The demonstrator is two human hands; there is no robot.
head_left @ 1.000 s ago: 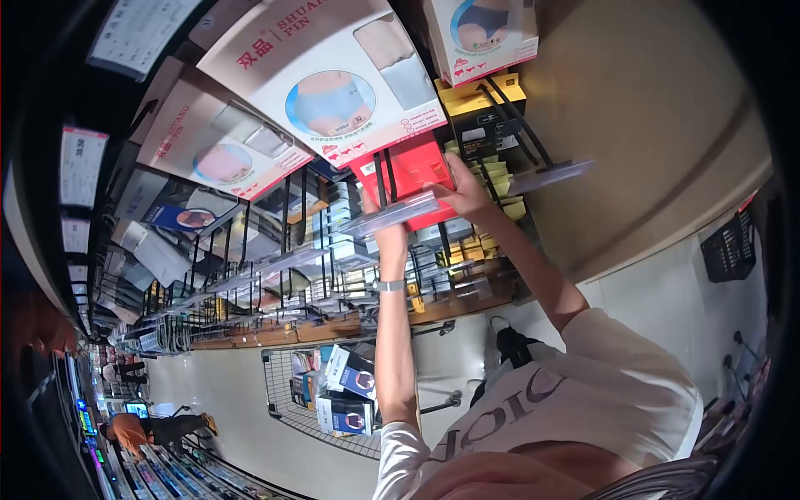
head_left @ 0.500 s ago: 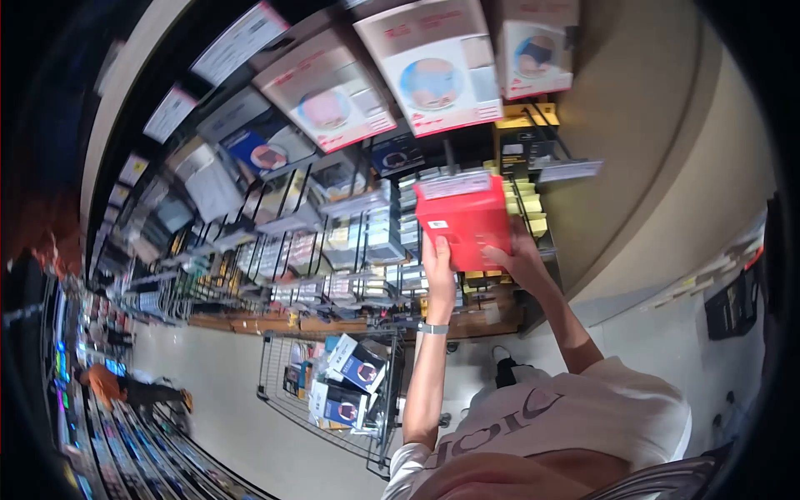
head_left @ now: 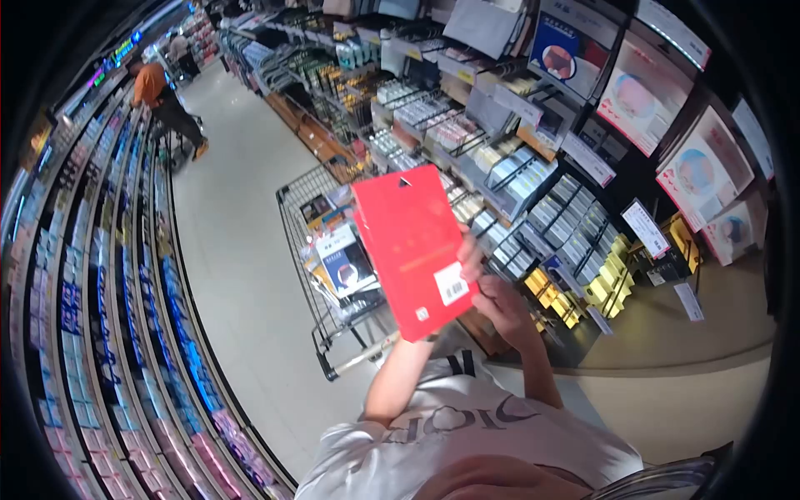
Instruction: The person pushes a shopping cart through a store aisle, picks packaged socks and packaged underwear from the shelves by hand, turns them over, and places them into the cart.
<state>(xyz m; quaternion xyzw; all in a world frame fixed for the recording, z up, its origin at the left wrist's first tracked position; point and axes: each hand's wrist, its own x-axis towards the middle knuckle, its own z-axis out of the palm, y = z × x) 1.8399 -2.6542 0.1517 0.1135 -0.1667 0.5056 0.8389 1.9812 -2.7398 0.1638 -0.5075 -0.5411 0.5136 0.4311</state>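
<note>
A flat red box [head_left: 408,242] with a white barcode sticker is held up in front of me, tilted, over the side of the cart. My left hand [head_left: 471,257] is mostly hidden behind it, with fingers curling round its right edge. At the lower right edge, beside the sticker, my right hand [head_left: 505,310] grips the box with bent fingers. Behind the box stands a wire shopping cart [head_left: 287,204], holding several packages, among them a white and dark blue package [head_left: 346,265].
Hanging racks with boxed goods [head_left: 554,225] and white-and-red packages [head_left: 637,93] line the right side. Long shelves [head_left: 125,333] curve along the left. Up the aisle floor [head_left: 229,167], a person in an orange top [head_left: 152,86] stands by another cart.
My view has swung left, from the rack toward the aisle. The red box has moved away from the rack toward the cart and turned, now showing a broad face with a barcode sticker.
</note>
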